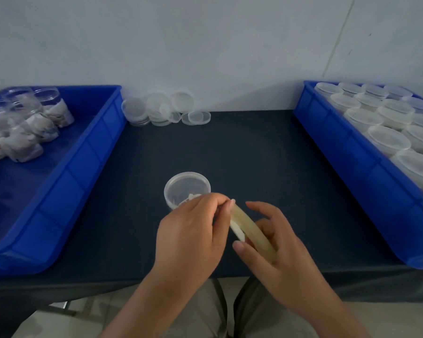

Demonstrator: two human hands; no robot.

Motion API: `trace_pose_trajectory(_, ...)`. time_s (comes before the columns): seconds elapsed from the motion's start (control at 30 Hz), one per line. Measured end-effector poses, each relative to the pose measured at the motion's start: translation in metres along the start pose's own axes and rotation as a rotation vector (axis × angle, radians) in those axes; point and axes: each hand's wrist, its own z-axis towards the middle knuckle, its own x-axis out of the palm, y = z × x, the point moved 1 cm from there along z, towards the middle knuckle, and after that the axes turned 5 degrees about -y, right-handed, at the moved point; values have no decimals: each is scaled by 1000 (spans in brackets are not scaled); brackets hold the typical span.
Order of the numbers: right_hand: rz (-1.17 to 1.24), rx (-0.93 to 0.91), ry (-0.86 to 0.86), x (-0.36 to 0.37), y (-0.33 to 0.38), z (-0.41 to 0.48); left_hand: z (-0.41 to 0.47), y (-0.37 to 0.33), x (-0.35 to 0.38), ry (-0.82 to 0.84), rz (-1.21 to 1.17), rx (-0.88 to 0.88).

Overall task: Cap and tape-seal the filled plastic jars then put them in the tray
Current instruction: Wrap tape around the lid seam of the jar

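Observation:
A capped clear plastic jar [186, 187] stands on the dark table [254, 167] just beyond my hands. My right hand [276, 245] grips a yellowish roll of clear tape [250, 234], thumb and fingers curled round its rim. My left hand [193, 232] pinches at the roll's upper edge with thumb and forefinger; the tape end itself is too thin to make out. Both hands sit just in front of the jar, and the left one hides its lower side.
A blue tray [66, 167] on the left holds several uncapped filled jars [32, 123]. A blue tray [347, 152] on the right is packed with several capped jars [386, 140]. Loose clear lids [161, 109] lie by the back wall. The table's front edge runs just below my wrists.

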Motion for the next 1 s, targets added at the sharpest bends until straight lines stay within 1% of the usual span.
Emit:
trace_pose_trajectory(0.07,99,78,184,-3,2,5,-3,-2,-1,10,-10,21)
trace_pose_trajectory(0.1,145,93,249,-5,4,7,-5,-3,-1,23,-18,30)
trace_pose_trajectory(0.17,231,87,298,-7,10,11,-7,-7,-2,40,-31,59)
trace_pose_trajectory(0.27,319,109,279,-7,14,13,-8,-5,-6,-9,-40,109)
trace_pose_trajectory(0.33,250,105,247,-8,14,13,-10,0,-6,-112,-24,141)
trace_pose_trajectory(0.4,144,88,210,-8,14,13,-15,5,-6,-196,-58,135)
trace_pose_trajectory(0.5,11,38,165,-7,13,13,-22,7,-4,-232,-186,61)
trace_pose_trajectory(0.6,-28,-68,38,-2,13,12,-28,6,-4,-260,-275,9)
trace_pose_trajectory(0.7,-92,-145,-40,-1,14,12,-38,16,-4,-322,-366,-16)
trace_pose_trajectory(0.77,-158,-138,-56,-5,13,16,-46,34,1,-404,-363,-84)
trace_pose_trajectory(0.8,-202,-141,-54,-7,13,18,-48,44,5,-412,-336,-151)
trace_pose_trajectory(0.83,-250,-153,-51,-8,14,21,-49,52,9,-371,-318,-250)
trace_pose_trajectory(0.87,-296,-168,-46,-9,16,24,-47,58,14,-282,-340,-361)
trace_pose_trajectory(0.9,-335,-178,-39,-8,19,28,-43,62,19,-180,-410,-457)
trace_pose_trajectory(0.93,-368,-182,-30,-7,22,32,-37,65,26,-106,-497,-513)
trace_pose_trajectory(1.0,-417,-187,-12,-4,26,38,-26,75,37,-64,-608,-541)
